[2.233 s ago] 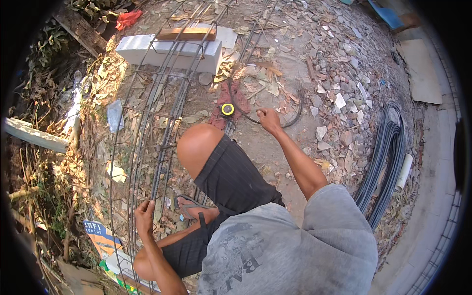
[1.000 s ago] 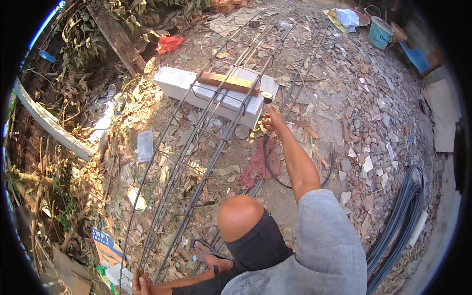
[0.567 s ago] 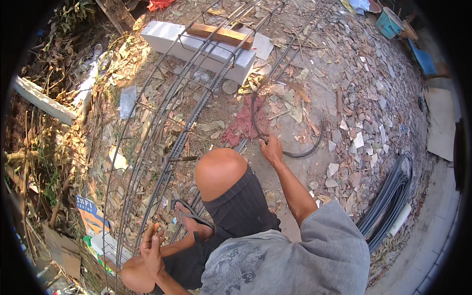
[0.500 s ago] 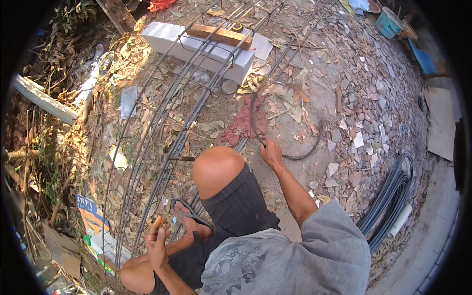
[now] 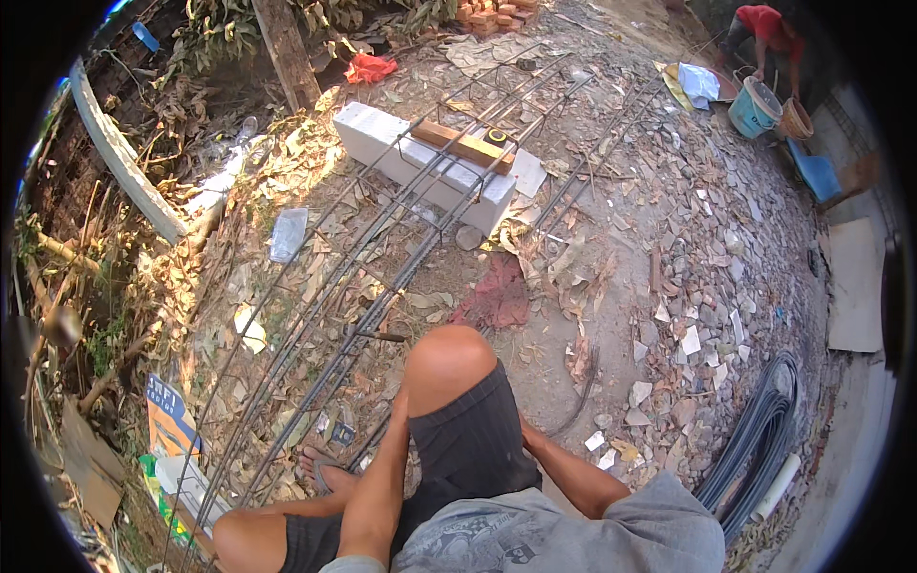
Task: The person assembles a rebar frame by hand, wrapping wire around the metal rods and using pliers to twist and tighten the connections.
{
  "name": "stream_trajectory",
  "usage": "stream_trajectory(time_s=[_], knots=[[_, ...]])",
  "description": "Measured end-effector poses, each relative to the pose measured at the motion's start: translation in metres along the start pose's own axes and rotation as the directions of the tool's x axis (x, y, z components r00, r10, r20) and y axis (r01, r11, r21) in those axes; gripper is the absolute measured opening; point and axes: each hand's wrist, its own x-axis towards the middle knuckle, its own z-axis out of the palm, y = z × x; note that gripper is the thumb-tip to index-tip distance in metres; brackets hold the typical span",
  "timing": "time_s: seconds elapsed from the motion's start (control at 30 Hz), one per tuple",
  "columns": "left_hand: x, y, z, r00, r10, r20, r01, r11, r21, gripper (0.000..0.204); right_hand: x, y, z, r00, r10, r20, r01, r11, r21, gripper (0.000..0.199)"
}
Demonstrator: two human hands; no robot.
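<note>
Grip unseen: left hand (image 5: 398, 409) beside rebar cage (image 5: 374, 304).

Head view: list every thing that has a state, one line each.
Rebar cage: lying down, far end propped on white block.
Wood piece: lying across the block.
Bucket: upright, open.
Red cloth: crumpled on ground.
Left hand: beside knee, grip unclear.
Right hand: hidden behind thigh.
</note>
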Motion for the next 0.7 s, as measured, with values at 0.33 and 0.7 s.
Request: stream_trajectory(time_s=[0.33, 0.7], knots=[[0.021, 0.02, 0.055, 0.998, 0.043, -0.041, -0.032, 0.97, 0.24, 0.032, -0.011, -0.017, 0.0, 0.989, 0.113, 0.098, -0.107, 0.992, -0.066, 0.044], [0.027, -0.013, 0.062, 0.976, 0.144, -0.166, -0.105, 0.97, 0.221, 0.036, 0.024, -0.062, 0.018, 0.985, 0.082, 0.15, -0.056, 0.984, -0.171, 0.044]])
